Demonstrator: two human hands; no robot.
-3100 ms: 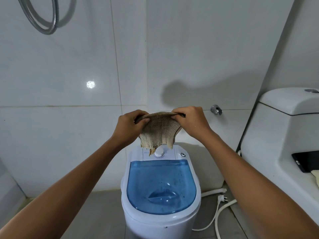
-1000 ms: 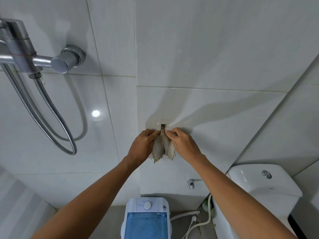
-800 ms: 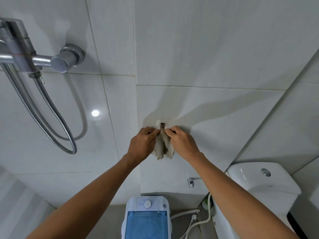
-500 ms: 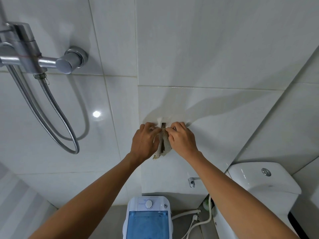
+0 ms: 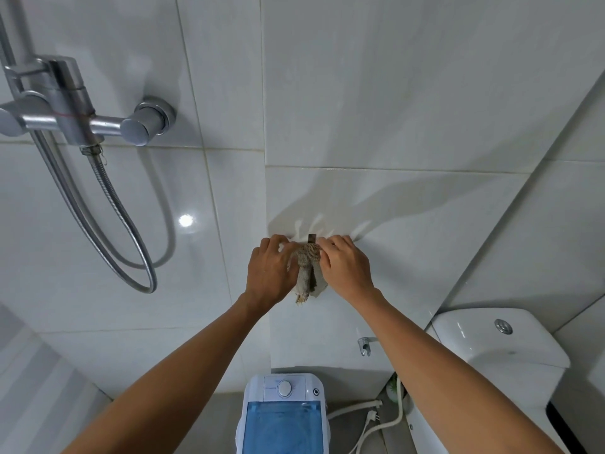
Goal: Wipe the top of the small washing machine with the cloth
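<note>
The beige woven cloth (image 5: 306, 268) hangs bunched on a small dark wall hook (image 5: 311, 238) on the tiled wall. My left hand (image 5: 270, 273) touches its left side and my right hand (image 5: 343, 267) pinches its top right edge; both hands are pressed close to the hook. The small white washing machine (image 5: 283, 388) with a blue transparent lid (image 5: 281, 427) stands on the floor far below my hands, at the bottom centre. Its dial faces up at the back.
A chrome shower mixer (image 5: 75, 116) with a looping metal hose (image 5: 131, 244) sticks out of the wall at the left. A white toilet cistern (image 5: 497, 345) stands at the right. A wall tap (image 5: 364, 344), white hoses and a plug (image 5: 371, 417) lie beside the machine.
Both hands lifted the cloth from above the machine up to the wall hook. In the last second the cloth bunched narrower on the hook and my fingers closed in around it.
</note>
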